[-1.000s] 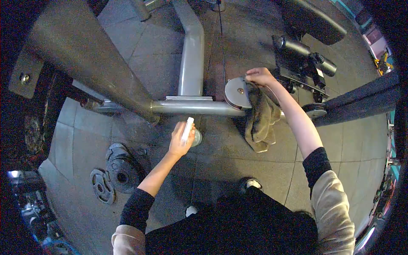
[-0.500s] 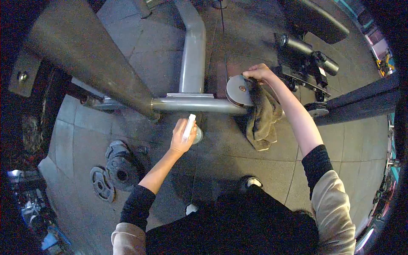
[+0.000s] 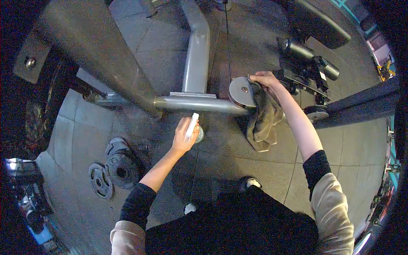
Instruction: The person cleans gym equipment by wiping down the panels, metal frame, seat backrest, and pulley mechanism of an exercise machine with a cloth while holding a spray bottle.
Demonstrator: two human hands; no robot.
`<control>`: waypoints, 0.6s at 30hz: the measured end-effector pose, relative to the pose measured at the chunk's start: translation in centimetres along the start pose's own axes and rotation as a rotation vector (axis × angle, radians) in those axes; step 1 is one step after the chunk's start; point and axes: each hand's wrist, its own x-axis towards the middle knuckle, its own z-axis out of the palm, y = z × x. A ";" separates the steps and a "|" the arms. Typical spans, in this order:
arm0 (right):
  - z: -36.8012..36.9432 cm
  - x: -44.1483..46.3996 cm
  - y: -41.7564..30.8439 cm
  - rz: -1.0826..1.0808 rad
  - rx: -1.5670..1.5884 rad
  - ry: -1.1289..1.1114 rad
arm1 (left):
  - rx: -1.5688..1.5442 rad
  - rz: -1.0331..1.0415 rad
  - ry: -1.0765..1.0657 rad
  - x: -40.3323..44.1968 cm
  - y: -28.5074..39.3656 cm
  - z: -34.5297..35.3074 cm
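My left hand [image 3: 185,134] is wrapped round a spray bottle [image 3: 199,135] with a white trigger head, held just below a grey horizontal frame tube [image 3: 195,104]. Part of the bottle's clear body shows beyond my fingers. My right hand [image 3: 265,79] grips the upper end of a dark olive towel [image 3: 262,127] beside a round grey pulley cover [image 3: 242,90]. The towel drapes over the right side of the cover and hangs down past the tube. My right fingertips are at the cover's upper right edge; whether they touch it is hard to tell.
Several weight plates [image 3: 121,170] lie on the tiled floor at lower left. A thick slanted post [image 3: 102,51] rises at left, and a grey upright [image 3: 196,59] stands behind the tube. Black padded rollers [image 3: 299,51] are at upper right. A cable [image 3: 228,46] runs to the pulley.
The view has shifted slightly. My right hand has moved a little down and right along the pulley cover's edge with the towel. My left hand still holds the spray bottle.
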 end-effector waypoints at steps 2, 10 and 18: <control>0.7 1.2 0.4 -0.069 -0.105 0.104 | -0.006 -0.015 -0.004 -0.1 -0.2 0.1; 1.2 2.4 2.2 -0.139 -0.003 0.029 | -0.006 -0.006 0.003 -0.1 -0.3 0.0; 2.6 1.8 0.9 -0.334 -0.421 0.194 | 0.016 0.015 0.007 0.3 0.3 0.2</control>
